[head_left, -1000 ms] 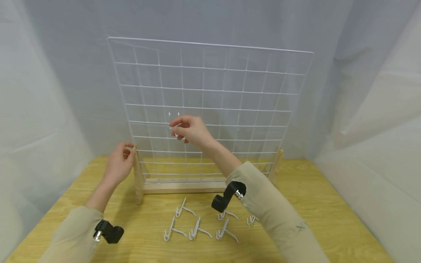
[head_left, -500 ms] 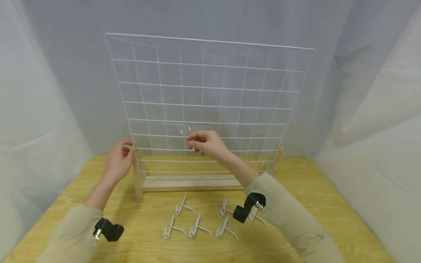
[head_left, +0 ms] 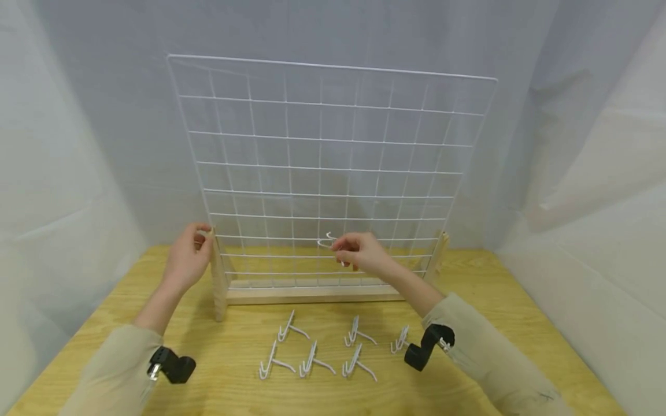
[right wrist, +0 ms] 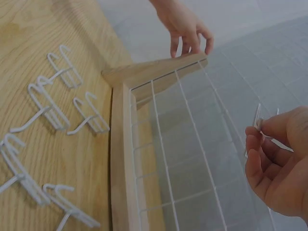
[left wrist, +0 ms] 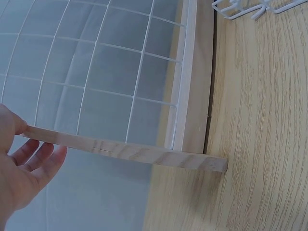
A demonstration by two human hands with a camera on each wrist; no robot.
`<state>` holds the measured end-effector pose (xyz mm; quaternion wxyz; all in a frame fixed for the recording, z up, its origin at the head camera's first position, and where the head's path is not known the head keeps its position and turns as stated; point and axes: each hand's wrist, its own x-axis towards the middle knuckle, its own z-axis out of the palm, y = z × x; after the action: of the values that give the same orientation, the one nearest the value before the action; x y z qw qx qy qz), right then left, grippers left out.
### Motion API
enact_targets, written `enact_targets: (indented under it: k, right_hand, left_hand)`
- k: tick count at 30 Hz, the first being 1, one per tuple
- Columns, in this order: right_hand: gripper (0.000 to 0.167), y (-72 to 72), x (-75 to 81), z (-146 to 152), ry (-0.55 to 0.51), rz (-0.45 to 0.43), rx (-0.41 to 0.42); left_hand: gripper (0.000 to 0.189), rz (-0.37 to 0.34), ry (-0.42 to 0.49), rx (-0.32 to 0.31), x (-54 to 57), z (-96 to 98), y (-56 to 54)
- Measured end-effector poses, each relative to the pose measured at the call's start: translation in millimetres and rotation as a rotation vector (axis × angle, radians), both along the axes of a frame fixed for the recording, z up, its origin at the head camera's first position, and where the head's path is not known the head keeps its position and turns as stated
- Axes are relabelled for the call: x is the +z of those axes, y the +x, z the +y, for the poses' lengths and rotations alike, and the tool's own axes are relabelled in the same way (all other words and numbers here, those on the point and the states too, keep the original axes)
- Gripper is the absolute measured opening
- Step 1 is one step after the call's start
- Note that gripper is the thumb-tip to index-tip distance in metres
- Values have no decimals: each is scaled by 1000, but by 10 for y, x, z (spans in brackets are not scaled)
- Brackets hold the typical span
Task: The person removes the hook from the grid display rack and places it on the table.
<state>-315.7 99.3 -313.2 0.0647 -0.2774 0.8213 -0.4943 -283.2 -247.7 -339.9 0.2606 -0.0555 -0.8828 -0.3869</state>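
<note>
My right hand (head_left: 364, 253) pinches a white wire hook (head_left: 325, 244) between thumb and fingertips. It is in front of the lower middle of the white wire grid panel (head_left: 333, 170). Much of this hook is hidden by the fingers; its two curved prongs point left in the head view. At the panel's left side, my left hand (head_left: 189, 254) grips the upper end of the wooden stand's side post (left wrist: 125, 150), thumb on one face and fingers on the other. The panel stands upright in this wooden stand (head_left: 312, 296).
Several more white wire hooks lie on the wood-grain table (head_left: 484, 323) in front of the stand, one of them a hook (head_left: 292, 326) near its left part. Pale sheeting (head_left: 583, 185) hangs behind and at both sides.
My right hand has moved down and to the right across the front of the panel, still holding the hook. The left hand stays on the post.
</note>
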Motion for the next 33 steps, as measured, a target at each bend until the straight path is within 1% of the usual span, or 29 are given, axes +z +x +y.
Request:
enact_targets:
  k: [4,7,8,11,13,17,21,24,29,33]
  right_hand:
    - [13,16,-112,132,6,-5,-4]
    - [13,39,-203,255,7,16,20]
    - [13,47,-234,302,2,39,42]
    - [13,74,-308,431,-4,48,60]
    - [16,96,-345,512,4,29,48]
    - [19,157,-412,662,32,-34,-16]
    - [21,197,-491,811,21,-77,-49]
    - [22,206,-547,899,5,-84,-60]
    - [21,240,-608,1007,13,-81,-91]
    - [21,286,-654,1091,9,-94,-97]
  left_hand:
    - [28,-3,-1,4,-2,2,11]
    - [29,-21,2,1,2,2,12]
    - [29,-26,3,0,5,4,14]
    - [30,-33,7,-3,15,8,14]
    - [29,-29,8,0,19,10,14]
    - [28,0,-3,11,16,5,9]
    - [27,6,1,13,15,-11,19]
    - [27,-8,12,9,22,-31,34]
    - [29,-10,10,-2,29,-52,32]
    - [28,-13,6,-1,27,-47,36]
